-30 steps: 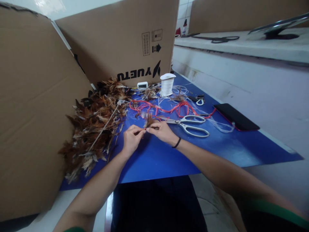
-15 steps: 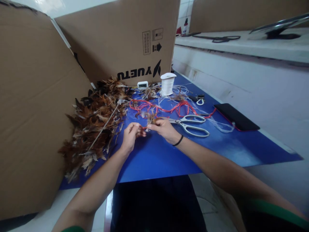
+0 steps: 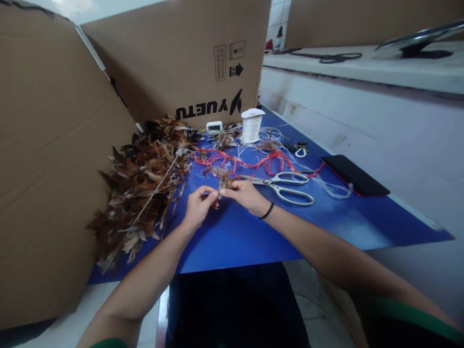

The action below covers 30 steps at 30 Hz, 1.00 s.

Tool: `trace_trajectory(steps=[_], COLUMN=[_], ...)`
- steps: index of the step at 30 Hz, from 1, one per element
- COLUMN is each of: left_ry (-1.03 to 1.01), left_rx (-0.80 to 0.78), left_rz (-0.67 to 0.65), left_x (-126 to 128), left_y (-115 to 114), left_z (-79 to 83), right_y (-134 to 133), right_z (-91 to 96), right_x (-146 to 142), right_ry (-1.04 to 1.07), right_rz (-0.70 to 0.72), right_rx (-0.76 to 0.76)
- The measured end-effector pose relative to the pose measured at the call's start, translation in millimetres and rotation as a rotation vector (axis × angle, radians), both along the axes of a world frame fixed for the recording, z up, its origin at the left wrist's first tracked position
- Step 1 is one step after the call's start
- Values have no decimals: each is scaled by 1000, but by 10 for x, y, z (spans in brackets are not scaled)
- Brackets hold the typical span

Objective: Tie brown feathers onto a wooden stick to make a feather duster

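A small bunch of brown feathers (image 3: 224, 178) is pinched between the thumb and fingers of my right hand (image 3: 246, 195), its tips pointing away from me. My left hand (image 3: 199, 205) is closed in a pinch at the bunch's base, its thumb tip meeting my right thumb. The red string seen there a moment earlier is now mostly hidden by the fingers. Just beyond my right hand, silver scissors (image 3: 286, 185) lie spread on the blue tabletop (image 3: 232, 241). Red plastic cord (image 3: 257, 164) snakes across the table behind both hands.
A big heap of brown feathers (image 3: 145, 193) with a thin stick lies at left, against cardboard panels (image 3: 155, 63). Farther back stand a white spool (image 3: 251, 126) and a small digital timer (image 3: 214, 126). Clear ribbon (image 3: 331, 192) and a black phone (image 3: 355, 175) are at right.
My left hand has moved slightly right, closing the small gap to my right hand; its fingers have curled in. The red string between them is covered. My right hand still holds the feathers.
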<state>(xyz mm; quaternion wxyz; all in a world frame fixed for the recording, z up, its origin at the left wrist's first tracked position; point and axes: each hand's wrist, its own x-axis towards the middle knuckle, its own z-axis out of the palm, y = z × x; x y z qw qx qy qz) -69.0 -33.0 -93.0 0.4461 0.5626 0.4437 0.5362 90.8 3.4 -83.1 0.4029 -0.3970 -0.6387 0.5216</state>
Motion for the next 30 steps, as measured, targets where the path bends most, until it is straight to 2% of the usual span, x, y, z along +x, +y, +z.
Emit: trace_trajectory(steps=[7, 12, 23, 30], left_ry=[170, 248, 307, 285], left_rx=[249, 307, 435, 436], left_rz=[52, 58, -15, -42], left_x=[26, 29, 10, 26], left_y=[-60, -84, -125, -159], left_z=[82, 113, 103, 111], right_y=[3, 0, 5, -13], right_z=[10, 83, 139, 119], right_x=[-12, -3, 109, 117], right_ry=[-9, 71, 81, 70], right_rz=[-27, 79, 313, 314], right_rx=[11, 29, -238, -304])
